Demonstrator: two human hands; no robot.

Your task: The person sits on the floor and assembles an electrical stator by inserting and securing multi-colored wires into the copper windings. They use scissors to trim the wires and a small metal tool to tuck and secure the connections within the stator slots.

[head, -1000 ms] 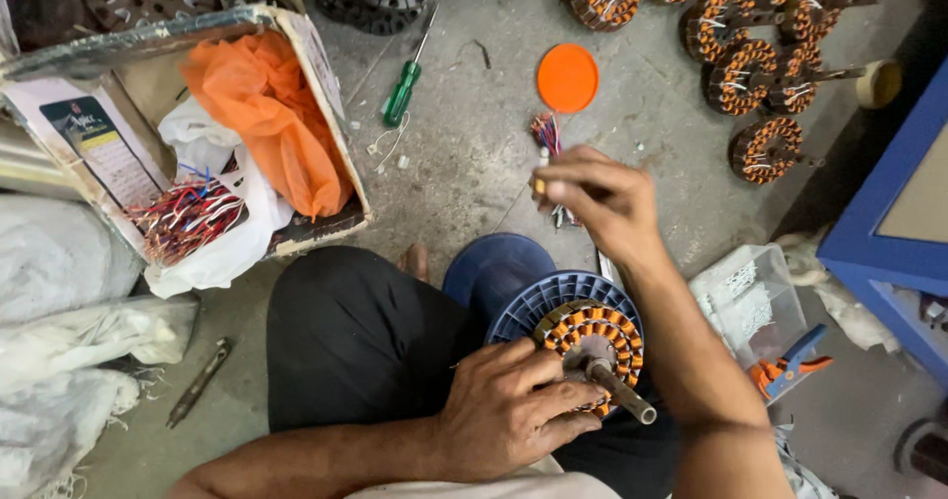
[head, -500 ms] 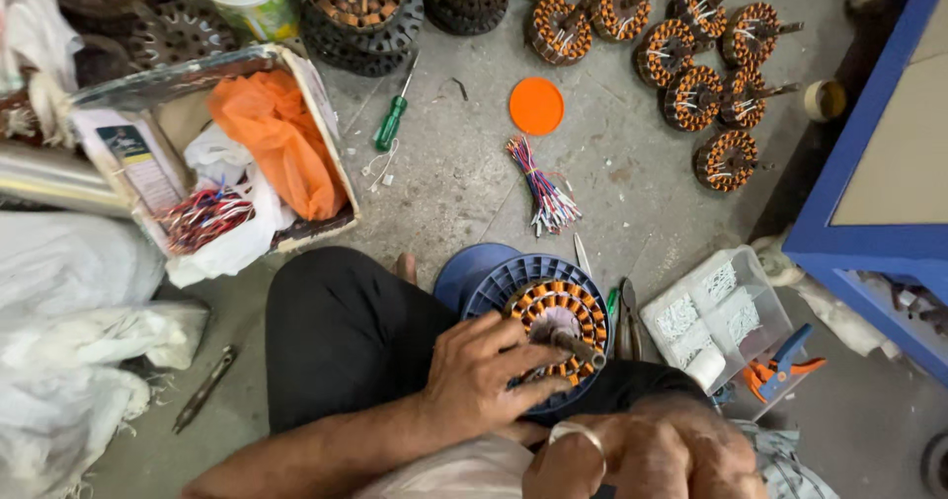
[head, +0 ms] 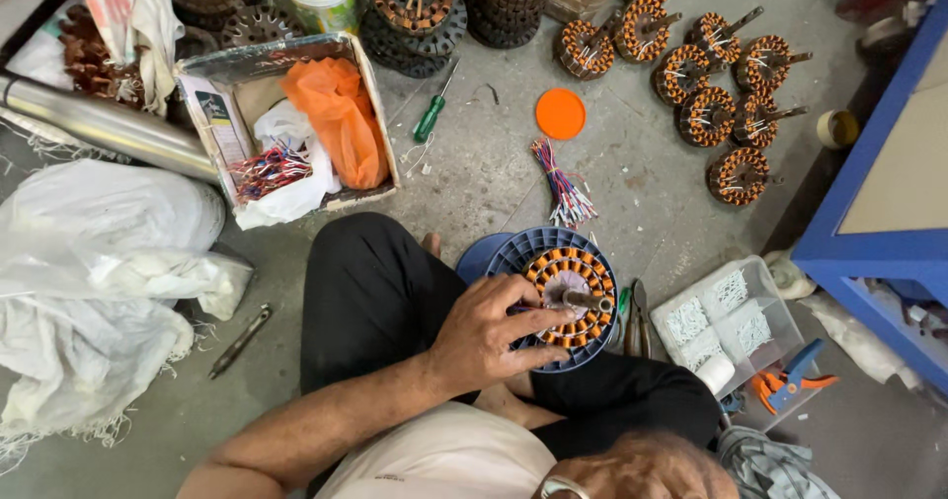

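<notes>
A copper-wound stator (head: 565, 261) with a steel shaft (head: 591, 303) sits in a round blue holder (head: 521, 248) on my lap. My left hand (head: 489, 336) grips the stator's near side, fingers spread over the windings and thumb against the rim. My right hand (head: 642, 469) is drawn back close to my body at the bottom edge. Only its back shows, so whatever it holds is hidden. A bundle of coloured wires (head: 563, 188) lies on the floor just beyond the stator.
Several wound stators (head: 711, 114) stand at the far right beside a blue table (head: 889, 193). An orange lid (head: 560, 114) and green screwdriver (head: 432, 116) lie ahead. A cardboard box (head: 267, 50) and white sacks (head: 99, 262) are left. Pliers (head: 637, 326), a compartment tray (head: 731, 316) and a wire stripper (head: 790, 381) are right.
My right hand left the wire bundle on the floor and pulled back to my body. The view tilted forward. My left hand stayed on the stator.
</notes>
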